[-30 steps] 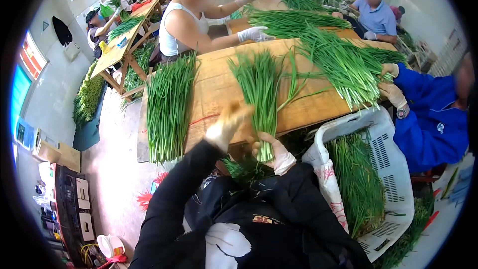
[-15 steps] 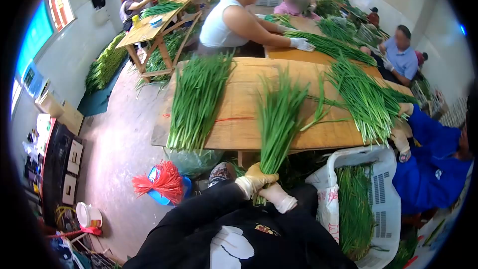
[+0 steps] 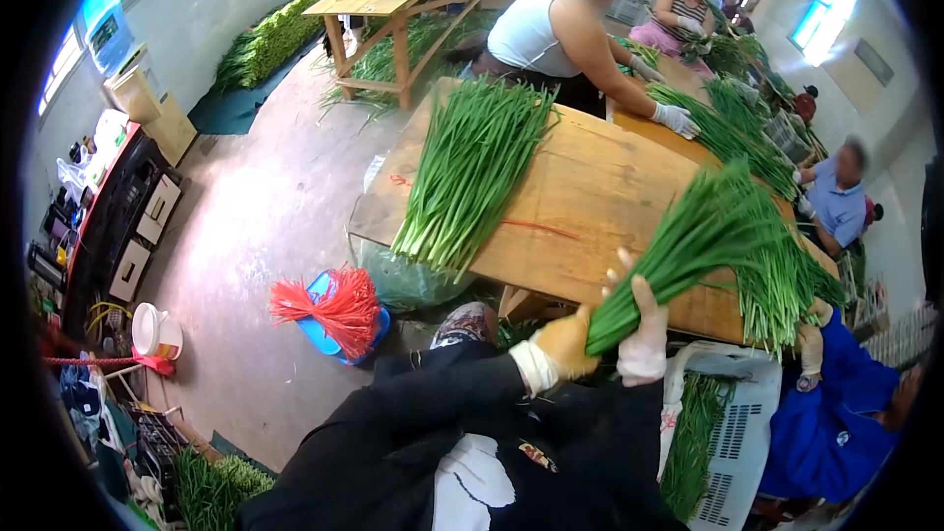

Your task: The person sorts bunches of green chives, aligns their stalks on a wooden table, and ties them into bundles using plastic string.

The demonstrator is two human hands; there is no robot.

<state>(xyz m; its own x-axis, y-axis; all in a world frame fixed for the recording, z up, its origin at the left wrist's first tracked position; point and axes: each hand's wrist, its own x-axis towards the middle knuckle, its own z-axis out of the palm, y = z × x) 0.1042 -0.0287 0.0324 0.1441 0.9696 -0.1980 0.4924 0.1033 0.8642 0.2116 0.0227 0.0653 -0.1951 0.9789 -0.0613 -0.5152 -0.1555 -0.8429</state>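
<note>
My left hand (image 3: 565, 344), in a yellowish glove, is closed round the cut ends of a bunch of garlic chives (image 3: 669, 261). The bunch slants up to the right over the table's front edge, its leaf tips over other chives. My right hand (image 3: 642, 332), in a pale glove, stands upright against the side of the bunch, its fingers stretched out and apart. On the left of the wooden table (image 3: 590, 197) lies a pile of chives (image 3: 477, 172). Another pile of chives (image 3: 772, 280) lies at the right end, partly covered by the bunch.
A grey plastic crate (image 3: 742, 433) with chives stands by my right side, beside a person in blue (image 3: 831, 423). Red ties (image 3: 339, 310) lie on a blue stool (image 3: 320, 339) at front left. A person in a white top (image 3: 551, 29) leans over the table beyond.
The bunch has moved right and tilted from near upright to slanting right. My right hand has gone from gripping the base to open fingers along its side. The view has turned.
</note>
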